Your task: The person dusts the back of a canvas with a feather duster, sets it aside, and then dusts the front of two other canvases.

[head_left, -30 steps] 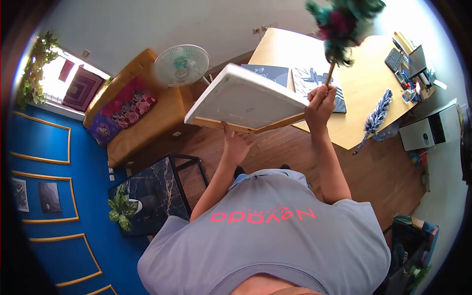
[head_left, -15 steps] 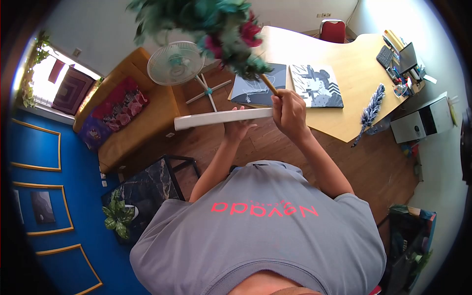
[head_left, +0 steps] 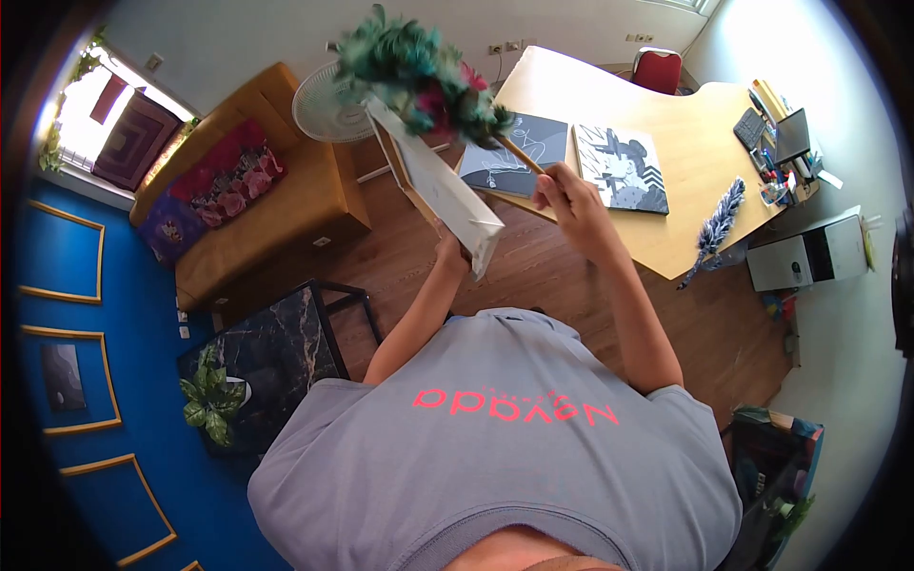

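My right hand is closed round the thin wooden handle of a feather duster with green feathers and some red ones. The feathers are blurred and lie against the upper end of a white stretched canvas. My left hand grips this canvas by its lower edge; the fingers are partly hidden behind it. The canvas is tilted, with its white side edge and part of its wooden frame towards me. Beyond it, two painted canvases lie on the desk: a dark grey one and a black-and-white one.
The wooden desk carries a grey feather duster near its edge. To the left are a standing fan, an orange sofa and a black marble-topped table with a potted plant. A white cabinet-like machine stands at right.
The held canvas has turned from nearly level to steeply slanted, its left end swinging up. The duster has come down onto it, and my left hand now grips its lower edge.
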The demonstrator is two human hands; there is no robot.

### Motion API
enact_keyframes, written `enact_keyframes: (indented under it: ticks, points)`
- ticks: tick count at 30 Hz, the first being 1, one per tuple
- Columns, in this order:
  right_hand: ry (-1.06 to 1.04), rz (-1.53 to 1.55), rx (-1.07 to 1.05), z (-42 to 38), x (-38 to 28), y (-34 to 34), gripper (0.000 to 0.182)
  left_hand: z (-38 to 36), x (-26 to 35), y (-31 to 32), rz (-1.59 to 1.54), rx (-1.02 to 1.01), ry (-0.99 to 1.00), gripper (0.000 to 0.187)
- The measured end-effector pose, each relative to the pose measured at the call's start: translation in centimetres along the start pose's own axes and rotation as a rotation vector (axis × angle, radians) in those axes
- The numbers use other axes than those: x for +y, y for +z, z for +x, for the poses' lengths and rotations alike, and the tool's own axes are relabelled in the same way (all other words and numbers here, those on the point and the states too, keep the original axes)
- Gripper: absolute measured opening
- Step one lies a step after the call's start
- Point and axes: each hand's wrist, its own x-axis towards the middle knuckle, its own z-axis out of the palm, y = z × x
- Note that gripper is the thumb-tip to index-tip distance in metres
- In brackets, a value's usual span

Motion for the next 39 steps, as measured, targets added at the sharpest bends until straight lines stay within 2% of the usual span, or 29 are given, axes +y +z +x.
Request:
enact_keyframes:
  ticks: [1, 3, 5, 6, 8, 9, 12, 15, 18, 20, 22, 24, 26, 28, 32, 35, 36, 38, 39]
  points:
    - [0.022, -0.054, -0.033, -0.3, 0.2, -0.7, 0.023, -0.6, 0.1, -0.2, 0.016, 0.108, -0.047, 0.089]
    - [0.041, -0.112, -0.074, -1.2, 0.1, -2.2, 0.023, -0.7, 0.0, -1.5, 0.043, 0.116, -0.009, 0.088]
    - [0.146, -0.188, -0.181, -2.4, -0.6, -4.2, 0.023, -0.5, 0.1, -3.0, 0.057, 0.135, 0.033, 0.087]
    - [0.144, -0.190, -0.187, -3.0, -0.6, -5.3, 0.023, -1.0, 0.7, -3.0, 0.051, 0.136, 0.034, 0.087]
    - [0.202, -0.101, -0.354, -4.1, -0.4, -7.2, 0.025, -2.5, 2.3, -2.7, -0.017, 0.287, -0.028, 0.086]
    - [0.204, -0.100, -0.349, -4.7, -0.2, -7.7, 0.025, -2.2, 3.0, -3.4, -0.113, 0.222, -0.021, 0.083]
    - [0.251, -0.022, -0.349, -5.8, 0.0, -7.4, 0.024, -2.2, 3.9, -5.1, -0.037, 0.182, 0.085, 0.080]
    - [0.288, -0.049, -0.243, -6.0, 0.0, -5.9, 0.026, -2.8, 5.1, -5.9, -0.046, 0.217, 0.047, 0.077]
    - [0.338, 0.084, -0.287, -6.1, 1.5, -5.6, 0.026, -2.6, 4.7, -7.0, -0.010, 0.253, 0.019, 0.078]
    - [0.285, 0.243, -0.275, -5.6, 3.9, -6.3, 0.027, -1.8, 3.4, -7.9, -0.010, 0.225, -0.015, 0.077]
    - [0.305, 0.282, -0.190, -6.1, 6.7, -6.6, 0.026, -2.2, 3.1, -6.9, 0.044, 0.215, 0.004, 0.075]
    - [0.410, 0.456, 0.043, -6.6, 9.4, -5.8, 0.028, -2.9, 3.0, -7.4, 0.076, 0.213, 0.033, 0.072]
    - [0.461, 0.504, 0.144, -7.7, 13.2, -5.3, 0.031, -2.6, 2.6, -8.7, 0.096, 0.222, 0.051, 0.087]
    - [0.696, 0.528, 0.367, -8.9, 17.0, -5.1, 0.032, -2.7, 2.3, -8.9, 0.141, 0.255, 0.023, 0.089]
    - [0.873, 0.410, 0.523, -11.3, 24.6, -4.7, 0.031, -1.3, 2.0, -11.4, 0.145, 0.198, 0.030, 0.088]
    - [0.896, 0.500, 0.674, -12.4, 28.0, -5.2, 0.031, -1.1, 2.0, -12.4, 0.167, 0.143, 0.018, 0.082]
    - [0.899, 0.507, 0.685, -12.7, 29.1, -5.6, 0.031, 0.3, 1.8, -13.7, 0.179, 0.140, 0.016, 0.082]
    - [0.861, 0.561, 0.795, -13.1, 31.1, -6.4, 0.030, 6.1, 0.3, -19.2, 0.124, 0.108, 0.037, 0.063]
    - [0.870, 0.558, 0.836, -13.3, 32.2, -6.7, 0.030, 7.6, -1.0, -22.5, 0.129, 0.109, 0.037, 0.063]
